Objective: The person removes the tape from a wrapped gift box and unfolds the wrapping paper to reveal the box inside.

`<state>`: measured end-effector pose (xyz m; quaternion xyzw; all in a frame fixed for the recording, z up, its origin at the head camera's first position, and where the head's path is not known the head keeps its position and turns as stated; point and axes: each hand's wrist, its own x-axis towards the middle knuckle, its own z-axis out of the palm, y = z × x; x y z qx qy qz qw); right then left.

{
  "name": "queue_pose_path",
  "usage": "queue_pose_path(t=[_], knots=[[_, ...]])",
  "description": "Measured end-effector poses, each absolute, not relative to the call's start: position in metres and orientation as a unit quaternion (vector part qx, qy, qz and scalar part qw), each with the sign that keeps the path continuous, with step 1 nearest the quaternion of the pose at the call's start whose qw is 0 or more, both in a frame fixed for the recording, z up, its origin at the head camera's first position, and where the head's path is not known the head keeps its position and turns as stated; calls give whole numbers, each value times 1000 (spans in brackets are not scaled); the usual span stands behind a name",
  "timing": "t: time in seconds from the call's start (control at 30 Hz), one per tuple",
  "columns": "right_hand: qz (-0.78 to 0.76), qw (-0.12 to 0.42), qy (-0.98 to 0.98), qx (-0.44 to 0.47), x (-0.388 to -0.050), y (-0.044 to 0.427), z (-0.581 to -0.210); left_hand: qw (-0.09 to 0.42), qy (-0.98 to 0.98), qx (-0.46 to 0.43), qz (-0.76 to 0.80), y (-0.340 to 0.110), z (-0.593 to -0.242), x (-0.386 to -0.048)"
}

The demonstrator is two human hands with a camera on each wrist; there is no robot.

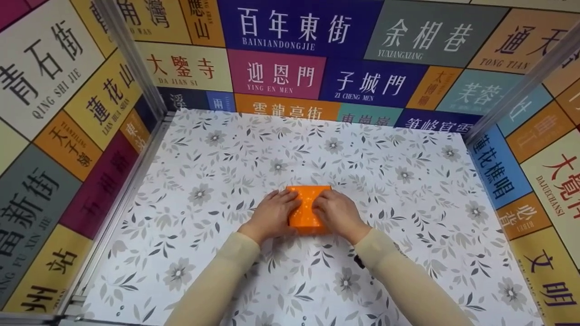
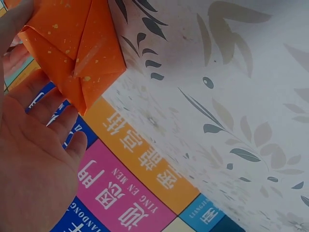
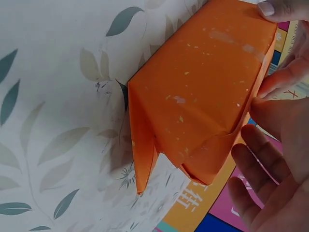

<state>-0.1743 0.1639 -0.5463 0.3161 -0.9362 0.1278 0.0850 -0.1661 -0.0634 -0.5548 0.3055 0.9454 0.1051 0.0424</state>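
An orange paper-wrapped package (image 1: pixel 309 206) with gold flecks sits between both hands. My left hand (image 1: pixel 274 213) grips its left side and my right hand (image 1: pixel 337 213) grips its right side, fingers bent at the edges. The left wrist view shows folded, creased paper at one end of the package (image 2: pixel 72 48), beside the left hand (image 2: pixel 41 154) and its spread fingers. In the right wrist view, a pointed flap sticks out from the package's end (image 3: pixel 203 82), the paper there standing loose; the right hand (image 3: pixel 280 179) touches the long edge. The package's underside is hidden.
A white tabletop (image 1: pixel 199 194) with grey flowers and leaves lies under the hands. Colourful panels (image 1: pixel 276 74) with Chinese lettering stand at the back and both sides, with metal posts at the corners. A dark band shows by the right wrist.
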Motion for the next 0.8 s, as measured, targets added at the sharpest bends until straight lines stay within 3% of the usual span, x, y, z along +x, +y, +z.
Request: queue_pose_path(t=[0.8], knots=[[147,29,-936,318,-177,177,-546,47,944,305,116,-64,-553,-166]])
